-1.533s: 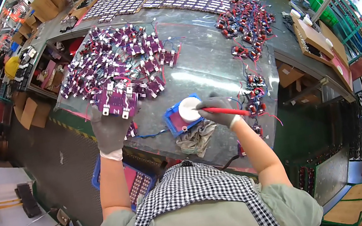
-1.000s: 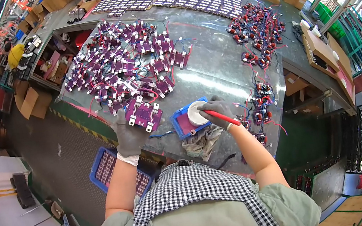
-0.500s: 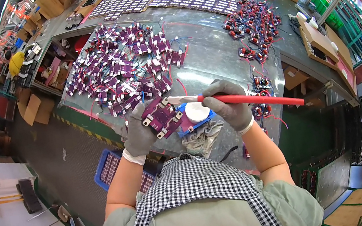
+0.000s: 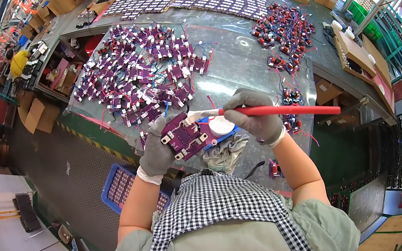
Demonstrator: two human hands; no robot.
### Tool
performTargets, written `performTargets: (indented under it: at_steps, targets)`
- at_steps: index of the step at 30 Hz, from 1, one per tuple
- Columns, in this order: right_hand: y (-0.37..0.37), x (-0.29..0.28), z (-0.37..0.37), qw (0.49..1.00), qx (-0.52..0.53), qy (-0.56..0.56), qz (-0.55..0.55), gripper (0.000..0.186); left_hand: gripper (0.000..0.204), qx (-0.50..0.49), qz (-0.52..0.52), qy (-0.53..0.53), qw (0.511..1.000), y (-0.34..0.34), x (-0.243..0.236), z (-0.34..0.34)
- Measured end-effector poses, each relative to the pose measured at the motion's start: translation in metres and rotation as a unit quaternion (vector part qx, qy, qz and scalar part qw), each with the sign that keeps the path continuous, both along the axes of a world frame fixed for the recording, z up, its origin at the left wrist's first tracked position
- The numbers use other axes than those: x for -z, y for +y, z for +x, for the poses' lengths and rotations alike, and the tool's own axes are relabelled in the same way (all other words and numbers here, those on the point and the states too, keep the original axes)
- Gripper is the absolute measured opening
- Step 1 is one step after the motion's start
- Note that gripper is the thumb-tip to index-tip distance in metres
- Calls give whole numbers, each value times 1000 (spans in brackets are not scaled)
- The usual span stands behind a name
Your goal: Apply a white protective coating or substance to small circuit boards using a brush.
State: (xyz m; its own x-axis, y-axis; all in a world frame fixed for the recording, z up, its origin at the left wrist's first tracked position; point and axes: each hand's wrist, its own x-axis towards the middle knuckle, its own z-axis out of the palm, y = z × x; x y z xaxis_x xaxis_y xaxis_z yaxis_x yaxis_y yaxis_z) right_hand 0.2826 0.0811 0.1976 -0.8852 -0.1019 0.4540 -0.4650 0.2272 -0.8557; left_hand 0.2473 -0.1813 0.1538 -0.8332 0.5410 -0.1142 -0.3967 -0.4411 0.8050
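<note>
A purple circuit board (image 4: 185, 139) with metal tabs is held up by my gloved left hand (image 4: 156, 152), the fingers closed along its left edge. My right hand (image 4: 256, 117), also in a grey glove, grips a brush (image 4: 294, 109) with a long red handle. Its pale tip lies at the board's upper corner, by a metal tab. Just right of the board is a round white tub (image 4: 222, 126), partly behind my right hand, on a blue holder (image 4: 229, 135). A crumpled grey rag (image 4: 227, 154) lies below it.
Purple boards with wires (image 4: 131, 78) are heaped at the left of the metal table. Red-and-black wired parts (image 4: 283, 32) are piled at the right. Flat rows of white-and-purple pieces (image 4: 221, 0) lie at the back. A blue crate (image 4: 111, 188) of parts stands at lower left.
The board has turned and tilted in my left hand, showing more of its face. The brush tip has moved slightly left and down on it. Both hands keep their hold.
</note>
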Motion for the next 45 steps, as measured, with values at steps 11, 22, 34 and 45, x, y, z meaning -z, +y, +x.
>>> performTargets:
  at_steps: [11, 22, 34, 45]
  targets:
    - [-1, 7, 12, 992, -62, -96, -56, 7, 65, -27, 122, -153, 980, -12, 3, 0]
    - [38, 131, -28, 953, 89, -37, 288, 6, 80, -10, 253, -117, 960, -38, 9, -12]
    - [-12, 87, 4, 973, 190, 37, 124, 17, 75, -134, 198, -2, 971, -15, 25, -30]
    - [-76, 28, 25, 982, 158, 60, -83, 9, 81, -154, 171, 80, 970, 14, -6, -21]
